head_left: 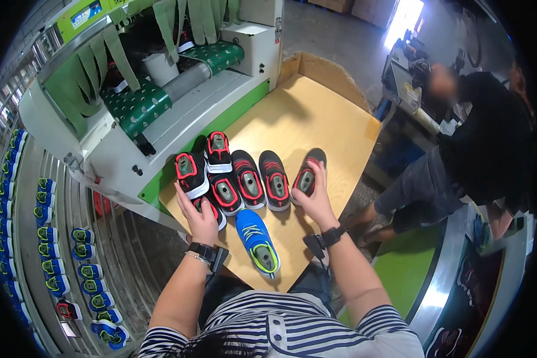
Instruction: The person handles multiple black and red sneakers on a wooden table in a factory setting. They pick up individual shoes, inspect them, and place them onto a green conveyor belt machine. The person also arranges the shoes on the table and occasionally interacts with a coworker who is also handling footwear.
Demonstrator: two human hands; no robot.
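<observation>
My left hand (200, 222) is at the left end of a group of black sneakers with red trim. Its fingers and thumb are around the near end of a tilted sneaker (188, 169), which rests partly on another, mostly covered one. My right hand (317, 204) grips the near end of the rightmost black sneaker (306, 178), thumb on one side and fingers on the other. Between the hands, more black-and-red sneakers (275, 184) stand side by side, grey-green inserts inside them. A blue sneaker with lime lining (257, 240) lies nearer me, apart from both hands.
The wooden table (316, 107) has a cardboard edge at its far side. A machine with a green conveyor belt (138, 110) and hanging strips adjoins it. Racks of blue sneakers (53, 268) stand at left. A person in dark clothes (477, 131) is at right, near a green-topped bench (409, 262).
</observation>
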